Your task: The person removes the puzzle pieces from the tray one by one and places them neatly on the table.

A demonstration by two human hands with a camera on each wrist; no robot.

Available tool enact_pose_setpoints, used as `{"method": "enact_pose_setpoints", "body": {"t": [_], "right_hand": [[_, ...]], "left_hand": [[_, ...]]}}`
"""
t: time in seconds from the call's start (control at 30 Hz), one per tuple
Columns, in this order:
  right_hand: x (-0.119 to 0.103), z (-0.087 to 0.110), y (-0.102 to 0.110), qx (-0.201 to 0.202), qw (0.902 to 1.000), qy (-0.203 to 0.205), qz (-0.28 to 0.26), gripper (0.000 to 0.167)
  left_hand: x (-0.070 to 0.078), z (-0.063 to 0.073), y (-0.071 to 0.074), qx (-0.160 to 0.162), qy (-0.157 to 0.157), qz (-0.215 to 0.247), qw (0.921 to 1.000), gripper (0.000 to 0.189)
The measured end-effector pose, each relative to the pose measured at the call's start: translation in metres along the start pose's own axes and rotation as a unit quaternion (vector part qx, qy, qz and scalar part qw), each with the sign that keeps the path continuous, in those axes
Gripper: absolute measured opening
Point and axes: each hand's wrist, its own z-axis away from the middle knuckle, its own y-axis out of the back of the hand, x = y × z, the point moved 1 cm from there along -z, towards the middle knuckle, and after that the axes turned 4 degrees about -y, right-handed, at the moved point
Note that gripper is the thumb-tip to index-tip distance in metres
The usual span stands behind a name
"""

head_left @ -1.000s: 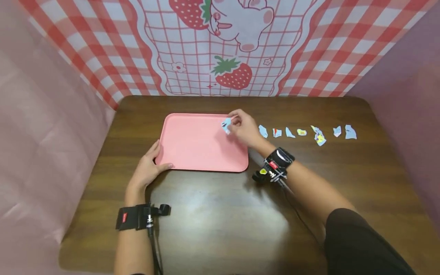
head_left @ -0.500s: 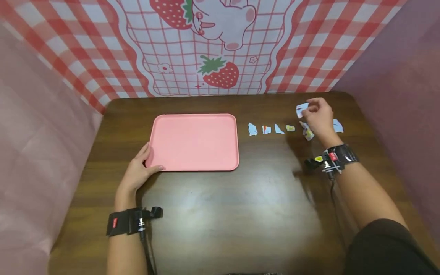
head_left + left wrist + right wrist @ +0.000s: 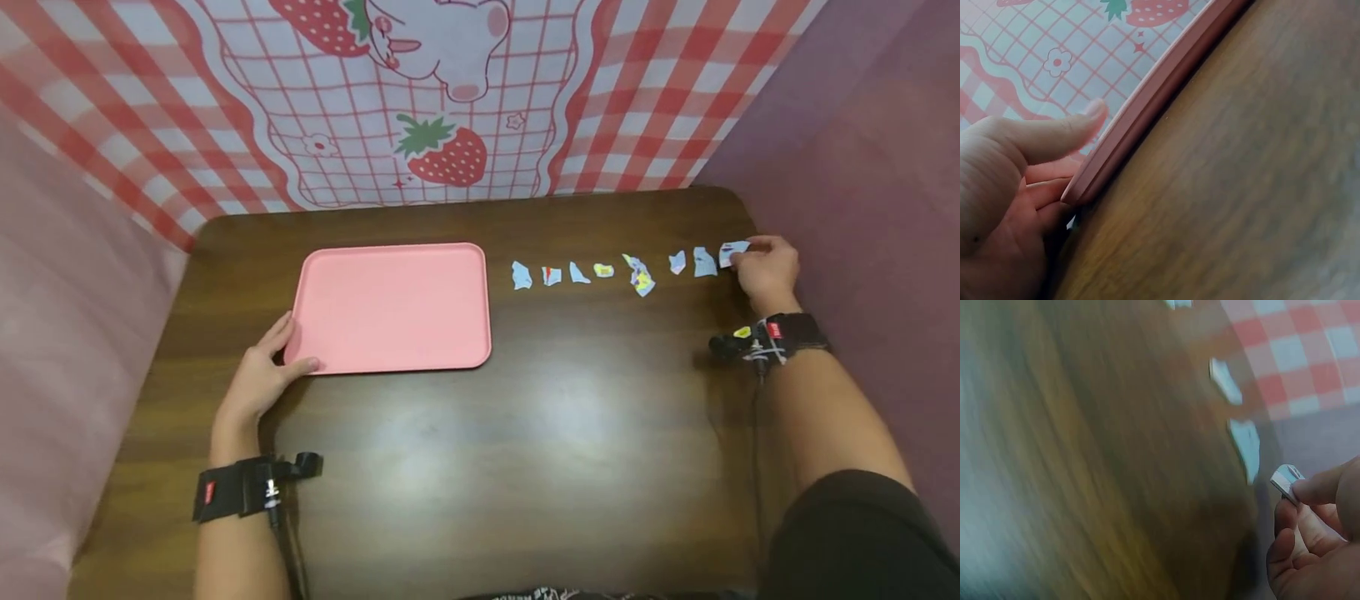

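Note:
My left hand (image 3: 255, 375) holds the near left corner of a pink rectangular tray (image 3: 397, 308). In the left wrist view, its thumb lies over the tray's rim (image 3: 1141, 106) while the other fingers are at the outer side. Far to the right, my right hand (image 3: 772, 271) pinches a jagged pale-blue piece (image 3: 731, 253) with dark marks between thumb and fingertips. The right wrist view shows the visible thickness of this held piece (image 3: 1283, 481). Just left of it, at the end of a row, lies another pale-blue piece (image 3: 704, 262).
Several jagged pieces form a row right of the tray, among them a yellow-marked long one (image 3: 640, 277), a small yellow one (image 3: 603, 270) and a red-marked one (image 3: 552, 275). The brown wooden table (image 3: 525, 467) meets a strawberry-print cloth (image 3: 450, 83) behind.
My right hand has carried the pale-blue piece from over the tray across to the right end of the row. The left hand stays at the tray corner; the head view has shifted right.

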Motion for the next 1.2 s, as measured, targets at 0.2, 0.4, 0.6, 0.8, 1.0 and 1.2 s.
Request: {"method": "enact_pose_setpoints", "body": {"t": [0.2,0.4,0.6,0.8,1.0,1.2], "right_hand": [[0.014,-0.014,0.01,-0.005,0.9998,-0.02,-0.007,0.055],[0.014,-0.018,0.008,-0.016,0.999,0.002,0.042,0.054],[0.013,-0.016,0.008,-0.01,0.9965,0.026,0.079,0.05],[0.013,-0.014,0.006,-0.006,0.9956,0.034,0.087,0.049],[0.015,-0.015,0.006,-0.004,0.9955,0.035,0.088,0.049],[0.013,-0.016,0.008,-0.018,0.9955,0.037,0.085,0.051]], "left_hand": [[0.003,0.002,-0.003,0.024,-0.011,-0.012,0.9996,0.08],[0.002,0.005,-0.006,0.05,-0.008,-0.006,0.9987,0.075],[0.004,0.002,-0.009,0.081,0.004,0.023,0.9964,0.069],[0.005,0.002,-0.009,0.103,0.017,0.045,0.9935,0.063],[0.009,0.001,-0.011,0.141,0.023,0.131,0.9811,0.057],[0.006,-0.001,-0.015,0.183,0.021,0.222,0.9574,0.055]]}}
